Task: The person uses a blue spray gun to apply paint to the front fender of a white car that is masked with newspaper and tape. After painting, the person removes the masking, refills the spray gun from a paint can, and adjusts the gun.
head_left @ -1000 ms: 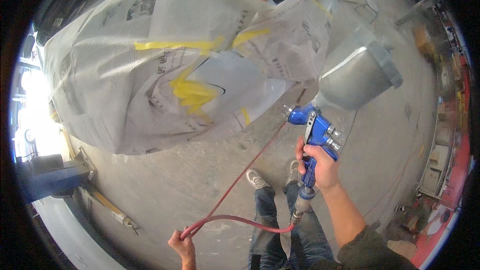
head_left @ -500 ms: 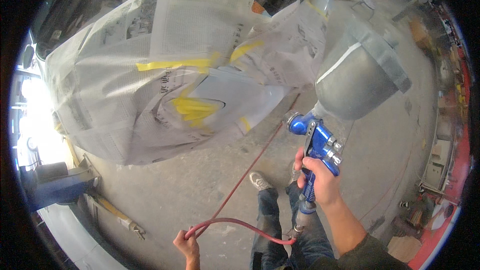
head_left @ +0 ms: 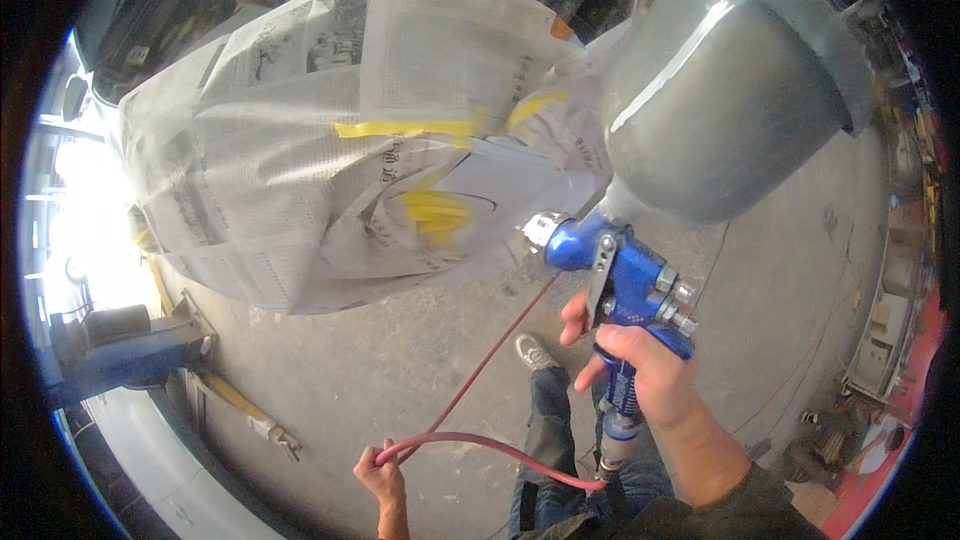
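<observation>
My right hand [head_left: 645,365] grips the handle of a blue spray gun [head_left: 625,280], its fingers around the grip and near the trigger. A large grey paint cup [head_left: 725,90] sits tilted on top of the gun. The silver nozzle points left toward a car's front end wrapped in masking newspaper [head_left: 270,140]. Yellow tape [head_left: 435,215] covers a patch beside a bare pale panel [head_left: 510,175]. From the gun's base runs a red air hose [head_left: 490,440], and my left hand [head_left: 382,475] is closed on it lower left.
A blue lift arm [head_left: 140,355] with a yellow bar [head_left: 235,405] stands at the left, by a pale car [head_left: 170,480]. Cluttered shop items and a red edge [head_left: 905,400] line the right side. The hose trails across the concrete floor [head_left: 330,370].
The spray gun has come closer and looks larger, its nozzle shifted left and up. The masked car front appears farther right. Fingers of my right hand look more spread from the trigger.
</observation>
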Available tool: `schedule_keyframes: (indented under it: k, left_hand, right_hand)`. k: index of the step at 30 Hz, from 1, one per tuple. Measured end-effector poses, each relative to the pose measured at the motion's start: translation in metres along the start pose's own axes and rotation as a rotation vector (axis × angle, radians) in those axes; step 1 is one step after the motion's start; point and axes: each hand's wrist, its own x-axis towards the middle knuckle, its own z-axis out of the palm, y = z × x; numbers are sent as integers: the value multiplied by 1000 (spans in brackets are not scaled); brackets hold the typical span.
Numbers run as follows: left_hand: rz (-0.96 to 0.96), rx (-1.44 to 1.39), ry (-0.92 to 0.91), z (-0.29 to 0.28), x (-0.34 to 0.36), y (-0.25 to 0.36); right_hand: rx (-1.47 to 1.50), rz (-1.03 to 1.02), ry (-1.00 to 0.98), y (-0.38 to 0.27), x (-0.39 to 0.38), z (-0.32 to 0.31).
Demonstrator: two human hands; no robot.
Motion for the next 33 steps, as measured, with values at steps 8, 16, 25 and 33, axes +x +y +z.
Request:
schedule_keyframes:
  k: [8, 16, 25, 33]
  left_hand:
    - [-3, 19, -117, 10, -18, 20]
    - [23, -3, -128, 17, -22, 25]
    - [44, -10, -164, 16, -17, 35]
    - [60, -2, -233, 31, -35, 54]
  right_hand:
    - [-139, -3, 71, -23, -1, 9]
    - [-241, 47, -9, -39, 1, 23]
    - [-210, 61, -1, -56, 13, 30]
    - [-241, 31, 104, -80, 19, -6]
